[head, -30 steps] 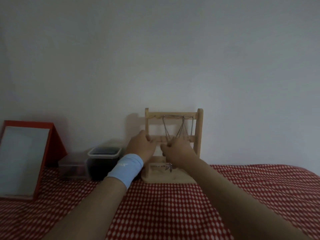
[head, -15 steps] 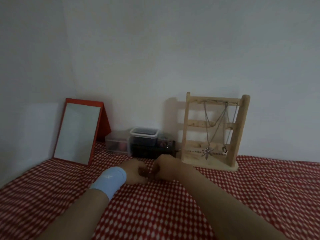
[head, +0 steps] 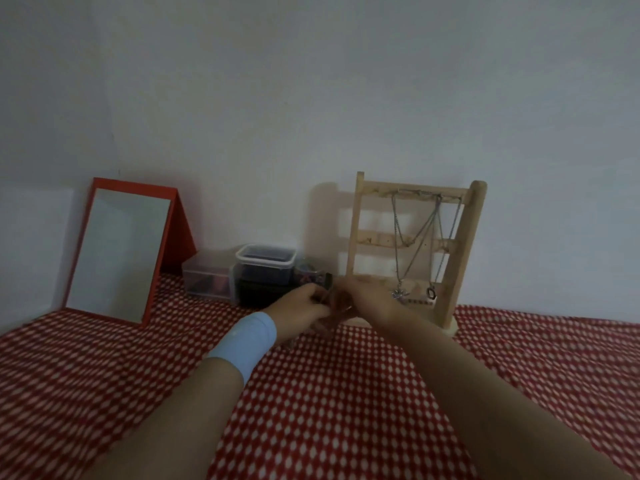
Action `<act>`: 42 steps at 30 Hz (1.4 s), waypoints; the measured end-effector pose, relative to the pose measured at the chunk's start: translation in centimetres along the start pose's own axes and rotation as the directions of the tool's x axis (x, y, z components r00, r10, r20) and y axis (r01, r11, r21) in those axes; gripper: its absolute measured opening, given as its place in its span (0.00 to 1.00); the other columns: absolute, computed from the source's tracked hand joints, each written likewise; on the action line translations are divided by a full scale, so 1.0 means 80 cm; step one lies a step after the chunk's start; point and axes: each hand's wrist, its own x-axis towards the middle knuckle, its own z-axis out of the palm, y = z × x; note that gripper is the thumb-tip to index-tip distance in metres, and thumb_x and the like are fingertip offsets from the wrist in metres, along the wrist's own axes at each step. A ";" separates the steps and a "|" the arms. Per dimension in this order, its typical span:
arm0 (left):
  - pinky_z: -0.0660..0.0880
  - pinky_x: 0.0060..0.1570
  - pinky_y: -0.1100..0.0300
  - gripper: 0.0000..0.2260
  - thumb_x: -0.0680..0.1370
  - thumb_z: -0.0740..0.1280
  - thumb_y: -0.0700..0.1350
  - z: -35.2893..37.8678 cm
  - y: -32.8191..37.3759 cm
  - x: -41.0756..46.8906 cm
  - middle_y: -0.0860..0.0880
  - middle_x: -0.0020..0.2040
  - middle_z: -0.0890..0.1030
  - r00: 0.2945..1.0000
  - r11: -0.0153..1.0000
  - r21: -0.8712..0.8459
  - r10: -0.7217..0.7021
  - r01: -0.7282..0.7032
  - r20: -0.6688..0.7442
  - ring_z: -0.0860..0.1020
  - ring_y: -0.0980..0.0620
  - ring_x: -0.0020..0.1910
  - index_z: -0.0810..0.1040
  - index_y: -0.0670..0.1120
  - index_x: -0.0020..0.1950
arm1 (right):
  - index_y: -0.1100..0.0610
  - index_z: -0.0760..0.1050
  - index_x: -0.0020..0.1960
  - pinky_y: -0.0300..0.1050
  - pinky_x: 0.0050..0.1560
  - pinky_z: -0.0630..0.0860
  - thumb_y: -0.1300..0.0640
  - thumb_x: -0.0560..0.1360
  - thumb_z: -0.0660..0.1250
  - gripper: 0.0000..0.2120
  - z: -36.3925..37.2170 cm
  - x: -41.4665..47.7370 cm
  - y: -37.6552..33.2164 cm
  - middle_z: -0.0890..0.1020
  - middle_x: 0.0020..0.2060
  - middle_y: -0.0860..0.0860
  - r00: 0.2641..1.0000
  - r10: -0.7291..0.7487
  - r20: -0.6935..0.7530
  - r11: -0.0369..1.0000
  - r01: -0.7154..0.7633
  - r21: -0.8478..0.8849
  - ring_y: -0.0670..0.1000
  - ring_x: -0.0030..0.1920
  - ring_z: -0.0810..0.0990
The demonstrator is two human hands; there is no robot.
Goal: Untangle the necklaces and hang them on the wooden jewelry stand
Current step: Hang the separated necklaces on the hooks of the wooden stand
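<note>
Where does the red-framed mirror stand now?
In the head view the red-framed mirror stands at the left on the checked cloth, beside the clear plastic box.

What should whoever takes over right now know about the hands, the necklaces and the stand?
Left hand: fingers curled, close against the right hand, low by the stand's left side; too blurred to tell whether it pinches a chain.
Right hand: the same, in front of the stand's lower rail.
Wooden jewelry stand: upright by the wall, on the checked cloth.
Done: chains hang from the top bar and cross; one carries a star pendant, one a ring pendant.
Left: probably to free and hang whatever the hands are working on.
</note>
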 end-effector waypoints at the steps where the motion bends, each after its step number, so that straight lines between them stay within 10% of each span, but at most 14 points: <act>1: 0.81 0.48 0.50 0.08 0.79 0.65 0.41 0.005 0.009 0.003 0.43 0.45 0.85 1.000 0.995 -0.102 0.002 0.002 0.030 0.84 0.43 0.42 0.76 0.43 0.58 | 0.65 0.79 0.43 0.59 0.51 0.83 0.54 0.84 0.60 0.19 -0.008 0.000 -0.001 0.81 0.36 0.59 1.000 -0.006 -0.015 0.996 0.007 0.094 0.59 0.39 0.82; 4: 0.76 0.29 0.60 0.06 0.81 0.63 0.40 0.007 0.036 0.006 0.46 0.33 0.82 0.997 0.992 -0.128 0.014 -0.004 0.076 0.78 0.47 0.28 0.78 0.40 0.50 | 0.57 0.71 0.36 0.52 0.38 0.74 0.51 0.85 0.58 0.20 -0.038 -0.003 -0.002 0.71 0.26 0.53 0.998 -0.058 -0.001 0.968 0.057 0.245 0.54 0.28 0.71; 9: 0.75 0.31 0.59 0.13 0.81 0.63 0.47 0.001 0.054 0.021 0.45 0.29 0.74 0.957 0.997 -0.036 -0.050 0.062 0.285 0.74 0.47 0.27 0.77 0.38 0.46 | 0.51 0.61 0.32 0.41 0.26 0.56 0.52 0.82 0.64 0.22 -0.099 -0.013 -0.003 0.60 0.26 0.47 0.963 -0.225 0.148 0.920 0.160 0.356 0.47 0.24 0.57; 16: 0.56 0.21 0.65 0.13 0.79 0.59 0.48 -0.016 0.059 0.025 0.52 0.25 0.64 0.959 0.822 -0.565 0.098 0.074 0.267 0.60 0.57 0.22 0.76 0.43 0.39 | 0.54 0.69 0.33 0.43 0.40 0.77 0.57 0.74 0.76 0.18 -0.139 -0.014 0.012 0.74 0.28 0.46 0.994 -0.104 0.043 0.865 0.112 -0.489 0.51 0.33 0.78; 23: 0.77 0.34 0.59 0.13 0.82 0.59 0.43 -0.014 0.079 0.009 0.45 0.33 0.79 0.912 0.973 -0.228 0.064 0.033 0.405 0.78 0.50 0.32 0.80 0.39 0.46 | 0.50 0.83 0.47 0.39 0.31 0.73 0.47 0.79 0.70 0.08 -0.136 -0.021 0.005 0.87 0.41 0.47 0.984 0.087 0.157 0.818 0.020 -0.575 0.43 0.30 0.77; 28: 0.76 0.63 0.54 0.12 0.81 0.63 0.43 0.006 0.089 0.002 0.43 0.59 0.83 0.699 0.990 0.123 -0.136 0.068 0.703 0.81 0.49 0.58 0.80 0.40 0.61 | 0.43 0.86 0.50 0.43 0.57 0.80 0.46 0.77 0.72 0.05 -0.153 -0.038 -0.005 0.88 0.49 0.42 0.783 0.449 0.430 0.677 0.016 -0.736 0.47 0.52 0.85; 33: 0.76 0.61 0.59 0.12 0.79 0.67 0.44 0.019 0.081 0.018 0.52 0.57 0.84 0.830 0.922 0.385 -0.187 -0.036 0.526 0.82 0.55 0.57 0.81 0.49 0.62 | 0.46 0.85 0.47 0.45 0.66 0.73 0.42 0.77 0.70 0.10 -0.154 -0.041 0.003 0.86 0.47 0.40 0.687 0.615 0.387 0.601 -0.091 -0.794 0.47 0.55 0.84; 38: 0.69 0.66 0.60 0.18 0.75 0.72 0.49 0.055 0.057 0.034 0.57 0.62 0.79 0.901 0.772 0.618 -0.151 -0.149 0.406 0.76 0.56 0.61 0.79 0.53 0.65 | 0.42 0.84 0.43 0.47 0.54 0.83 0.43 0.76 0.72 0.05 -0.134 -0.025 0.022 0.88 0.45 0.42 0.871 0.382 0.308 0.646 -0.013 -0.763 0.46 0.46 0.87; 42: 0.74 0.61 0.60 0.10 0.72 0.75 0.51 0.066 0.039 0.044 0.58 0.51 0.82 0.921 0.776 0.612 -0.114 -0.152 0.373 0.78 0.57 0.54 0.85 0.52 0.52 | 0.41 0.85 0.46 0.50 0.59 0.81 0.34 0.64 0.78 0.16 -0.108 -0.015 0.036 0.86 0.49 0.42 0.843 0.437 0.312 0.521 0.045 -0.852 0.45 0.48 0.85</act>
